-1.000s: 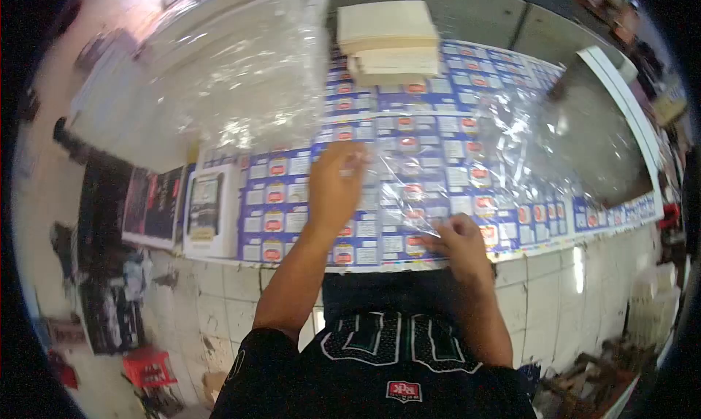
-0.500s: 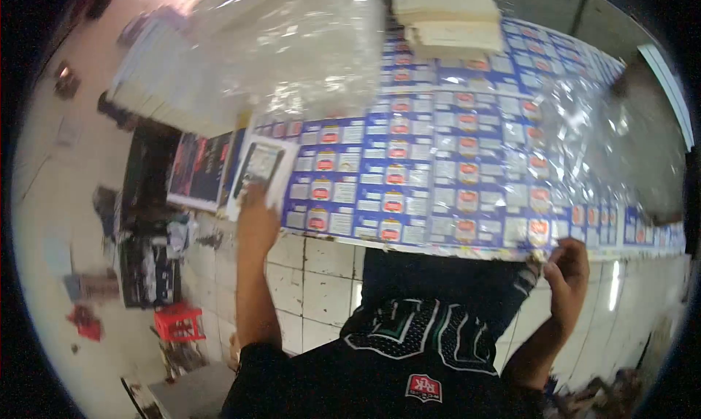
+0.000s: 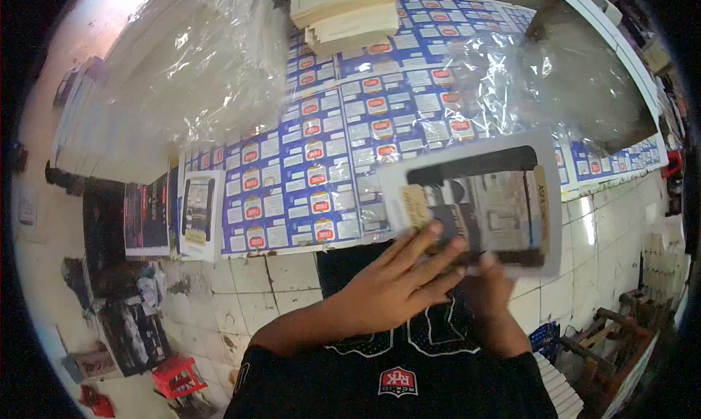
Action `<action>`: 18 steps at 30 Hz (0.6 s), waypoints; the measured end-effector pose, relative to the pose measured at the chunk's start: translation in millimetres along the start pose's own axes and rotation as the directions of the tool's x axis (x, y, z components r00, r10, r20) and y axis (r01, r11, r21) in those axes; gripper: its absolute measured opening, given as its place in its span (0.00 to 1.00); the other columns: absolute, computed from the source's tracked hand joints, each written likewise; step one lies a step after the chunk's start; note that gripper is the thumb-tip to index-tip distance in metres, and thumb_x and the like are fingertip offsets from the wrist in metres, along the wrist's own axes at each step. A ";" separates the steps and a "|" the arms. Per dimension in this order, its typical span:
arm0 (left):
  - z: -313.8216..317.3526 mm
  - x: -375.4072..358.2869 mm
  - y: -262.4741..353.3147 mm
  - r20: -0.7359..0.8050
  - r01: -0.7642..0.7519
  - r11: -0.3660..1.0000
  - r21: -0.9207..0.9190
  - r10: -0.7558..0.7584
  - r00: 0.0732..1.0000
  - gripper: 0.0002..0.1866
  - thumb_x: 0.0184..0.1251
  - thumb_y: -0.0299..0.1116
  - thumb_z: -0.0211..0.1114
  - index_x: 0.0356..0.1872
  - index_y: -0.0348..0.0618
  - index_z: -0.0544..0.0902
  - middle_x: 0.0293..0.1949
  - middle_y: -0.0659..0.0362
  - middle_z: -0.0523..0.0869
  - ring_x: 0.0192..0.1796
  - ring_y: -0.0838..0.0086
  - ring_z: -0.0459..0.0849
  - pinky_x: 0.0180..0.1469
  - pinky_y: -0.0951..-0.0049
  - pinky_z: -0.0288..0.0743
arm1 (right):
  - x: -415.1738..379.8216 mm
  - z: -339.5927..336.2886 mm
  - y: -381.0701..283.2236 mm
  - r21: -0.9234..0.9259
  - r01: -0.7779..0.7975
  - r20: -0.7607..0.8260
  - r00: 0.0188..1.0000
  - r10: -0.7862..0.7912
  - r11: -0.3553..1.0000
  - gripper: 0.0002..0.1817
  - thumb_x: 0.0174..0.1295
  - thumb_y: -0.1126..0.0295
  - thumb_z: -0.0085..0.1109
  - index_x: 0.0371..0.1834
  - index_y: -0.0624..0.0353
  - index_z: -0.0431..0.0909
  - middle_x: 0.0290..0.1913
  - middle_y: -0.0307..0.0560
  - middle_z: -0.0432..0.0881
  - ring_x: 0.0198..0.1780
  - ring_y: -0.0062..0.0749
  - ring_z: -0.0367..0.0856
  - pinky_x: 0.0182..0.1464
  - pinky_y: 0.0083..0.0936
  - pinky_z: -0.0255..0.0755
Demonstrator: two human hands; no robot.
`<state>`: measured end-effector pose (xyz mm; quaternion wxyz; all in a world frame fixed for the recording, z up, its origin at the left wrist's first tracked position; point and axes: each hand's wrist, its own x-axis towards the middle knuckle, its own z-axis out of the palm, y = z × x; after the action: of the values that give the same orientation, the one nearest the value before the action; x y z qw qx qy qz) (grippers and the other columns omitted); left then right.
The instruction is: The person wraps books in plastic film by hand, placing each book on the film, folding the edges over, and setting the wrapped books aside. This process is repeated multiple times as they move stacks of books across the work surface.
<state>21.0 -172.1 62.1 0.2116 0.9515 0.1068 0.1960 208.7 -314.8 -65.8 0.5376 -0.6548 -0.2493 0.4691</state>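
Observation:
A white-bordered booklet (image 3: 504, 207) with a dark printed cover is held up over the table's front edge, in front of my chest. My left hand (image 3: 398, 280) lies on the booklet's lower left part with its fingers spread. Below the booklet, my right hand (image 3: 491, 291) grips its lower edge, partly hidden and blurred. Another booklet with a similar cover (image 3: 198, 211) rests at the left end of the table, near the front edge.
Blue printed sheets (image 3: 314, 152) cover the table. Clear plastic (image 3: 212, 68) lies over paper stacks at left; more plastic (image 3: 496, 76) is at right. A cream paper stack (image 3: 343, 10) stands at the back. A red stool (image 3: 179, 377) is on the floor.
My left hand has moved right from the booklet at the left end. A booklet is now held up between both hands. The camera view has shifted.

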 end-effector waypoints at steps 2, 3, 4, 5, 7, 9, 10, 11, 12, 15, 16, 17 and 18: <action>8.6 6.8 -21.1 -0.099 -0.040 0.996 -0.079 0.032 0.995 0.20 0.58 0.31 0.69 0.53 0.40 0.81 0.62 0.47 0.77 0.63 0.54 0.76 0.62 0.52 0.70 | 13.2 3.7 -85.5 0.421 0.383 -0.239 0.921 -0.307 0.822 0.37 0.61 0.61 0.62 0.69 0.69 0.58 0.60 0.61 0.73 0.61 0.47 0.75 0.61 0.40 0.73; 13.5 3.1 -41.1 -0.189 -0.038 0.996 -0.080 0.022 0.982 0.18 0.56 0.28 0.71 0.49 0.40 0.82 0.57 0.47 0.80 0.56 0.55 0.80 0.56 0.52 0.74 | 17.0 -17.8 -78.0 0.406 0.357 -0.323 0.917 -0.233 0.841 0.37 0.60 0.61 0.62 0.67 0.72 0.61 0.58 0.61 0.75 0.57 0.46 0.79 0.59 0.38 0.76; 3.4 11.0 -47.3 -0.274 0.108 0.994 -0.029 -0.111 0.955 0.14 0.57 0.28 0.71 0.46 0.40 0.83 0.50 0.52 0.81 0.48 0.58 0.80 0.49 0.56 0.73 | 17.7 -43.7 -69.0 0.463 0.235 -0.260 0.958 -0.122 0.855 0.36 0.60 0.61 0.63 0.66 0.73 0.62 0.58 0.60 0.76 0.56 0.45 0.80 0.58 0.37 0.76; -1.2 18.7 -50.8 -0.306 0.284 0.958 0.040 -0.259 0.916 0.14 0.59 0.33 0.71 0.44 0.41 0.84 0.43 0.55 0.81 0.46 0.61 0.79 0.44 0.59 0.70 | 18.8 -64.4 -60.1 0.516 0.119 -0.193 0.981 -0.020 0.848 0.36 0.59 0.61 0.63 0.66 0.74 0.63 0.57 0.60 0.77 0.55 0.44 0.81 0.58 0.36 0.77; 4.5 18.0 -61.3 -0.118 0.343 0.939 0.029 -0.338 0.934 0.16 0.58 0.33 0.71 0.45 0.38 0.83 0.43 0.52 0.80 0.45 0.57 0.78 0.47 0.60 0.71 | 22.8 -84.6 -43.8 0.515 0.042 -0.167 0.985 0.052 0.856 0.35 0.60 0.61 0.62 0.65 0.73 0.64 0.57 0.59 0.78 0.55 0.43 0.81 0.57 0.35 0.77; 17.4 16.6 -67.1 -0.071 0.349 0.934 0.080 -0.344 0.936 0.15 0.60 0.35 0.71 0.45 0.38 0.83 0.42 0.52 0.80 0.45 0.57 0.78 0.46 0.59 0.71 | 26.1 -88.3 -31.1 0.505 -0.047 -0.128 0.984 0.128 0.862 0.34 0.60 0.61 0.62 0.65 0.72 0.65 0.57 0.58 0.78 0.56 0.42 0.81 0.56 0.34 0.77; 23.9 14.2 -69.7 -0.026 0.358 0.924 0.134 -0.358 0.933 0.15 0.61 0.37 0.70 0.44 0.38 0.83 0.42 0.52 0.81 0.45 0.57 0.79 0.46 0.58 0.71 | 26.0 -87.6 -25.2 0.510 -0.037 -0.170 0.975 0.142 0.859 0.35 0.60 0.61 0.62 0.66 0.72 0.64 0.57 0.57 0.78 0.56 0.41 0.81 0.56 0.34 0.77; 29.9 11.3 -76.0 -0.019 0.355 0.925 0.134 -0.356 0.934 0.15 0.61 0.37 0.70 0.44 0.38 0.83 0.42 0.52 0.81 0.45 0.57 0.79 0.46 0.58 0.71 | 25.5 -86.6 -21.8 0.516 -0.024 -0.212 0.965 0.155 0.856 0.35 0.60 0.61 0.62 0.66 0.71 0.64 0.58 0.57 0.78 0.55 0.41 0.81 0.56 0.34 0.77; 33.4 9.7 -82.2 -0.007 0.369 0.918 0.143 -0.372 0.928 0.14 0.62 0.38 0.69 0.42 0.38 0.84 0.40 0.52 0.81 0.44 0.57 0.79 0.46 0.58 0.72 | 21.9 -83.5 -27.4 0.461 -0.002 -0.212 0.971 0.112 0.888 0.36 0.59 0.61 0.64 0.67 0.69 0.63 0.57 0.55 0.78 0.55 0.40 0.81 0.56 0.33 0.77; 35.3 9.1 -88.6 -0.026 0.444 0.896 -0.002 -0.443 0.896 0.11 0.65 0.36 0.66 0.39 0.37 0.84 0.36 0.52 0.81 0.41 0.56 0.81 0.44 0.59 0.73 | 13.3 -77.7 -36.7 0.371 0.054 -0.277 0.959 0.055 0.927 0.39 0.56 0.61 0.68 0.68 0.69 0.62 0.56 0.53 0.79 0.54 0.38 0.81 0.56 0.32 0.76; 32.7 10.2 -89.2 -0.051 0.488 0.859 -0.153 -0.500 0.864 0.09 0.65 0.33 0.65 0.37 0.36 0.85 0.34 0.51 0.81 0.39 0.56 0.81 0.43 0.60 0.73 | 9.4 -75.7 -43.1 0.371 0.053 -0.276 0.959 0.056 0.927 0.39 0.56 0.61 0.68 0.68 0.69 0.62 0.56 0.53 0.79 0.54 0.38 0.81 0.56 0.32 0.76; 28.3 10.8 -90.5 -0.049 0.489 0.859 -0.152 -0.501 0.864 0.09 0.65 0.33 0.65 0.37 0.36 0.85 0.34 0.51 0.81 0.39 0.56 0.81 0.43 0.60 0.73 | 4.0 -73.7 -50.8 0.373 0.050 -0.236 0.971 0.043 0.926 0.41 0.54 0.62 0.70 0.67 0.69 0.62 0.56 0.53 0.79 0.54 0.38 0.81 0.56 0.32 0.76; 23.0 10.3 -91.7 0.001 0.506 0.837 -0.208 -0.517 0.856 0.10 0.67 0.33 0.64 0.38 0.36 0.85 0.36 0.50 0.82 0.40 0.56 0.82 0.43 0.61 0.74 | -0.8 -70.3 -56.5 0.376 0.046 -0.196 0.980 0.031 0.925 0.42 0.51 0.62 0.72 0.67 0.69 0.63 0.56 0.53 0.79 0.54 0.37 0.81 0.56 0.32 0.75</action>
<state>28.9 -96.1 5.5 0.3481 0.8564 0.3423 0.1681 280.4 -331.7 -13.8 0.6778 -0.5812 -0.1016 0.4388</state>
